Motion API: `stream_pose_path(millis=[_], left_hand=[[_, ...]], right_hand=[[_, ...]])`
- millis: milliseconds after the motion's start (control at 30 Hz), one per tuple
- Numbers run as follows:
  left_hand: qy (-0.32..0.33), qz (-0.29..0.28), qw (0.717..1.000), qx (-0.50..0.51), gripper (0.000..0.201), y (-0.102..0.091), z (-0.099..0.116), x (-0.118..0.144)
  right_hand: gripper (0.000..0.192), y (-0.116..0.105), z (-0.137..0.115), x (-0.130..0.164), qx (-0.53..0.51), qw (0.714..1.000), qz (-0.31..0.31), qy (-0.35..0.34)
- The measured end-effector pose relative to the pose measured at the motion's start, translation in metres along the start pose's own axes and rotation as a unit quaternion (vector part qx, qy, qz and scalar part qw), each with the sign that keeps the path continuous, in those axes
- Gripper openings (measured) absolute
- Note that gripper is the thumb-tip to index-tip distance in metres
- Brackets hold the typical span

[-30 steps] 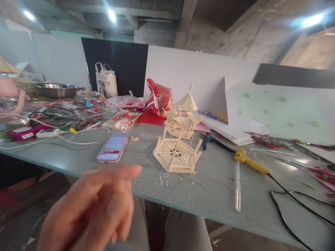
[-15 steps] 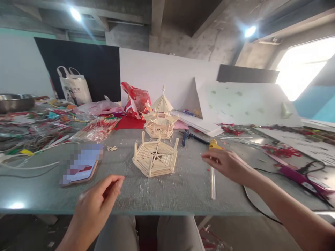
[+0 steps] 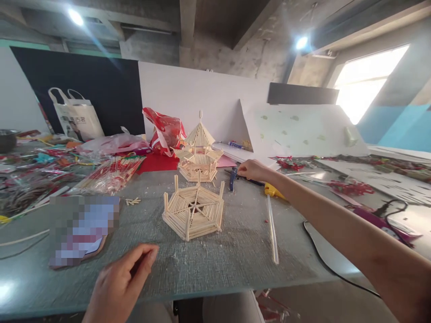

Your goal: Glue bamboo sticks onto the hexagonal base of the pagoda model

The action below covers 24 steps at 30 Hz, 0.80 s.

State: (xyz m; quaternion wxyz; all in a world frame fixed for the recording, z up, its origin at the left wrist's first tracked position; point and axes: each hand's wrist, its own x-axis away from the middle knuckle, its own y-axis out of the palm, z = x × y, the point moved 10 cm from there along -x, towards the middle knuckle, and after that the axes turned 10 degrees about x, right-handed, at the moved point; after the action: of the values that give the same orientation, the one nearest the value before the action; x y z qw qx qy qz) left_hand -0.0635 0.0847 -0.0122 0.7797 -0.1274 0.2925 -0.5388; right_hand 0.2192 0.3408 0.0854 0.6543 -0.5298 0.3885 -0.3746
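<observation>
Loosely curled, with thumb and index tips close together and nothing visible in it, my left hand (image 3: 124,278) is over the table's front edge. My right hand (image 3: 252,170) reaches far forward to a pair of blue-handled pliers (image 3: 232,180). Its fingers are bent together; whether they grip the pliers cannot be made out. Between the hands lies a hexagonal base of wooden sticks (image 3: 193,211) with short upright posts at its corners. Behind it stands a stick-built pavilion (image 3: 199,154) with a pointed roof.
A yellow glue gun (image 3: 274,191) with a clear glue stick (image 3: 273,233) lies beneath my right forearm. At left are a phone (image 3: 87,229), short stick pieces (image 3: 133,201) and wrapped sticks (image 3: 111,172). A red plastic bag (image 3: 164,130) stands behind. A black cable (image 3: 319,255) curves at right.
My right hand has moved forward and left, from above the glue gun to the pliers, and its fingers have drawn together. My left hand keeps its curled pose. The view has shifted slightly right.
</observation>
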Motion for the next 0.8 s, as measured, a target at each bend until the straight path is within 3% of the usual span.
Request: stream_pose_path(millis=[167, 233, 300, 433, 533, 600, 667, 800], left_hand=[[0.021, -0.044, 0.999, -0.008, 0.027, 0.004, 0.008, 0.001], [0.038, -0.066, 0.997, -0.018, 0.027, -0.002, 0.016, 0.001], [0.069, -0.065, 0.995, -0.042, 0.026, -0.018, 0.028, -0.001], [0.113, -0.016, 0.986, -0.121, 0.027, -0.067, 0.044, -0.022], [0.092, 0.006, 0.981, -0.171, 0.029, -0.098, 0.035, -0.066], [0.080, 0.009, 0.977, -0.196, 0.029, -0.108, 0.026, -0.109], [0.018, 0.019, 0.978, -0.207, 0.023, -0.114, 0.008, -0.155], [-0.023, 0.024, 0.979, -0.202, 0.019, -0.098, -0.005, -0.230]], right_hand=[[0.026, -0.001, -0.038, 0.011, -0.053, 0.997, -0.031, -0.041], [0.026, -0.012, -0.053, 0.020, -0.045, 0.998, 0.002, -0.054], [0.026, -0.030, -0.065, 0.033, -0.028, 0.996, 0.062, -0.063], [0.024, -0.066, -0.090, 0.066, -0.028, 0.981, 0.163, -0.102], [0.021, -0.087, -0.116, 0.096, -0.042, 0.963, 0.220, -0.149], [0.019, -0.095, -0.136, 0.116, -0.056, 0.950, 0.242, -0.190], [0.018, -0.095, -0.156, 0.131, -0.069, 0.941, 0.234, -0.235], [0.018, -0.078, -0.179, 0.147, -0.091, 0.939, 0.171, -0.284]])
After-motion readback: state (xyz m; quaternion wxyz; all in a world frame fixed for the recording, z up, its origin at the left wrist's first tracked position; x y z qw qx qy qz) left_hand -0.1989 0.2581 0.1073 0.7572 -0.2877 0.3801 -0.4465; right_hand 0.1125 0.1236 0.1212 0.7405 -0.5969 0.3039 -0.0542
